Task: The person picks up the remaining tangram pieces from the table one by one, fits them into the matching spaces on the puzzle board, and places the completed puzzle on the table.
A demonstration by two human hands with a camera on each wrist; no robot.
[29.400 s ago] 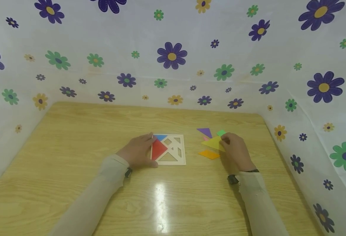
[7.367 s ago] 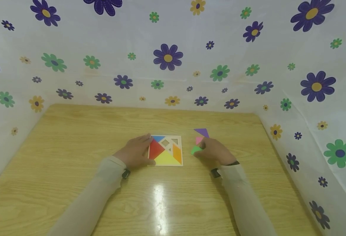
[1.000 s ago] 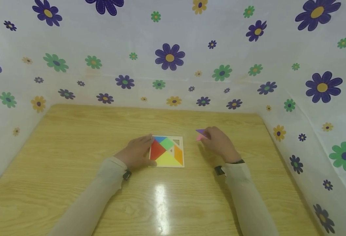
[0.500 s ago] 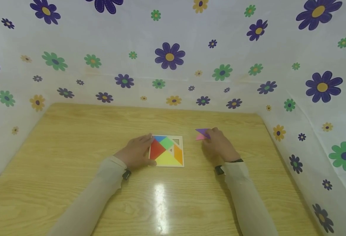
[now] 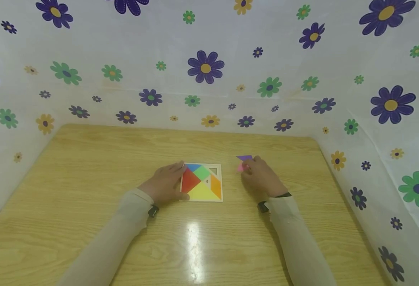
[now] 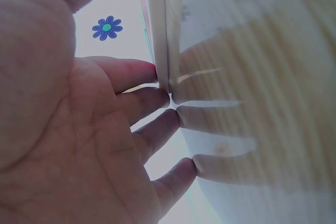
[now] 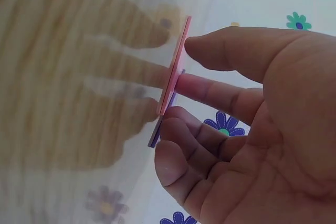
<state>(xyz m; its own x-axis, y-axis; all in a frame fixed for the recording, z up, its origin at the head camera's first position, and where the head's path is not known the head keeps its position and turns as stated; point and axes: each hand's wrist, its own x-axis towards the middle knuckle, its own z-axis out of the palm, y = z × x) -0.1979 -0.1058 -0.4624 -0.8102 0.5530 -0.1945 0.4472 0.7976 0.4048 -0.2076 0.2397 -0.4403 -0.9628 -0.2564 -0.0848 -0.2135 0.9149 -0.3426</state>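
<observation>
a person's two bare hands at a wood-grain table, seen from above. near the middle lies a square, pale tangram tray, flat on the tabletop. the left hand holds its left side, thumb at the near corner and fingers toward the far corner; the left wrist view shows fingertips against the tray's edge.

five pieces sit in the tray: a blue triangle at the far left, a green square beside it, a red triangle along the left side, a yellow triangle along the near side and an orange parallelogram at the right. a triangular opening shows in the far right corner, and a smaller opening between the green, yellow and orange pieces.

to the right of the tray, apart from it, the right hand is at a pink piece. its index fingertip touches the piece, with the thumb just beside; whether the two pinch it, i cannot tell. the other fingers are curled. a purple triangle lies just beyond the pink piece, partly hidden by the hand.

both arms wear pale sleeves and dark wristbands. a white flower-print sheet surrounds the table's far and side edges.
</observation>
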